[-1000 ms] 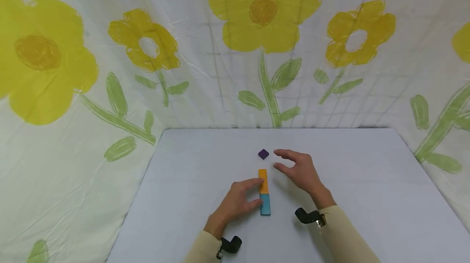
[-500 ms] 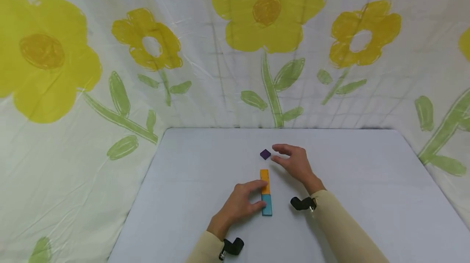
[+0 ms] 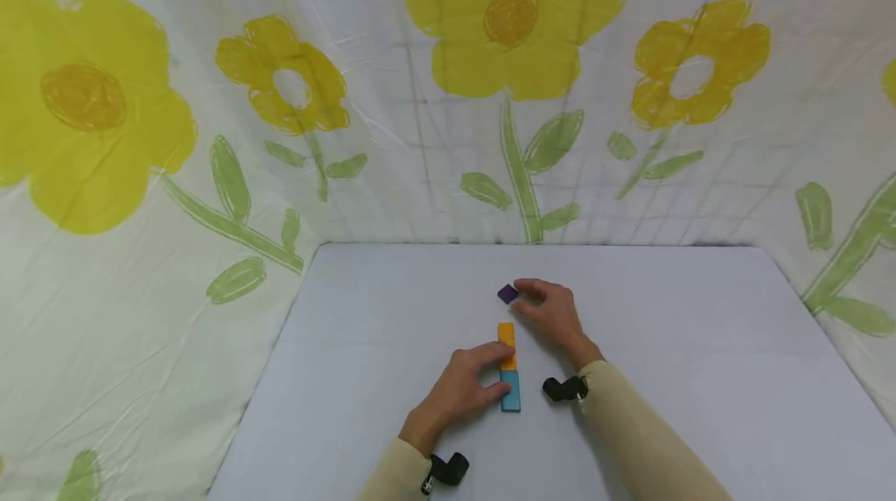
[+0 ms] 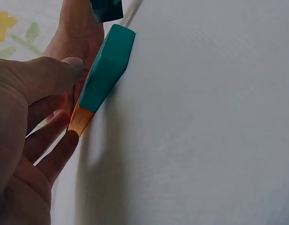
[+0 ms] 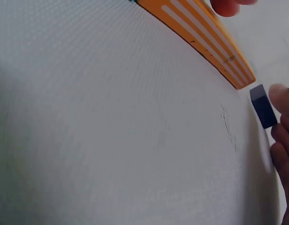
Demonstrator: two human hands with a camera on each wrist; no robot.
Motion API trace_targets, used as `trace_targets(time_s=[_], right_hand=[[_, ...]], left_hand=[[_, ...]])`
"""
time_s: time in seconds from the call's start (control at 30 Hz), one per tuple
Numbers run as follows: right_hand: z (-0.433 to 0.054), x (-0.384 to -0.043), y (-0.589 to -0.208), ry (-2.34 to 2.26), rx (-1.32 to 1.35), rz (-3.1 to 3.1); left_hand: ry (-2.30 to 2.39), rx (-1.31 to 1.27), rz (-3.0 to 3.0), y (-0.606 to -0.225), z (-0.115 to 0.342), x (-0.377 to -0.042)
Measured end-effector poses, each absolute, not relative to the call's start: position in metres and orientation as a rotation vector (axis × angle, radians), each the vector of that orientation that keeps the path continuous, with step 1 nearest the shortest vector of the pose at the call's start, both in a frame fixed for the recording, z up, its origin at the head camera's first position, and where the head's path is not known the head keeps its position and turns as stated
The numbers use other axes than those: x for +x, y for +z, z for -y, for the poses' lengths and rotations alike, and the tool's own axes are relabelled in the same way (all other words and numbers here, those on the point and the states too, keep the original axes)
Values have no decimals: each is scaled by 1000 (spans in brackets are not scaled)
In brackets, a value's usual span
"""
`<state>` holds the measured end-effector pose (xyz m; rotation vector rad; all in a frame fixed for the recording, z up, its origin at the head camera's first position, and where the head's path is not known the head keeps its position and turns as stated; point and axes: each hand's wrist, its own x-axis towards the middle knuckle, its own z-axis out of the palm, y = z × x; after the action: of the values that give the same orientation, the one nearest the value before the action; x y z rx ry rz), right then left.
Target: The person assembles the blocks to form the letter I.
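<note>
In the head view, an orange block (image 3: 506, 335) and a teal-blue block (image 3: 511, 396) lie end to end in a line on the white table. My left hand (image 3: 458, 392) is at their left side, index fingertip on the orange block and thumb by the blue one, fingers extended rather than wrapped round them. Beyond the orange block's far end sits a small dark purple block (image 3: 507, 294), turned like a diamond. My right hand (image 3: 553, 314) has thumb and index at its right-hand corner, pinching it; the right wrist view shows both fingertips against the purple block (image 5: 263, 107).
White table (image 3: 378, 306) surrounds the blocks, its far edge meeting a hanging cloth (image 3: 392, 197) printed with yellow flowers. Both wrists carry small black cameras (image 3: 565, 389). White stripes run along the orange block's side (image 5: 201, 33) in the right wrist view.
My right hand has moved left to the purple block, and its thumb and index have closed in on the corner. My left hand stays by the orange and blue blocks.
</note>
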<state>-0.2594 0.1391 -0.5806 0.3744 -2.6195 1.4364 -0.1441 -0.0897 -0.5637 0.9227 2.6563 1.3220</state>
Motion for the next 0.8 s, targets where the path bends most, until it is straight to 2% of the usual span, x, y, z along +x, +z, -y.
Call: trace_targets(time_s=[0.8], right_hand=[[-124, -260, -578, 1392, 293, 2651]], left_hand=[[1314, 905, -2677, -566, 88, -142]])
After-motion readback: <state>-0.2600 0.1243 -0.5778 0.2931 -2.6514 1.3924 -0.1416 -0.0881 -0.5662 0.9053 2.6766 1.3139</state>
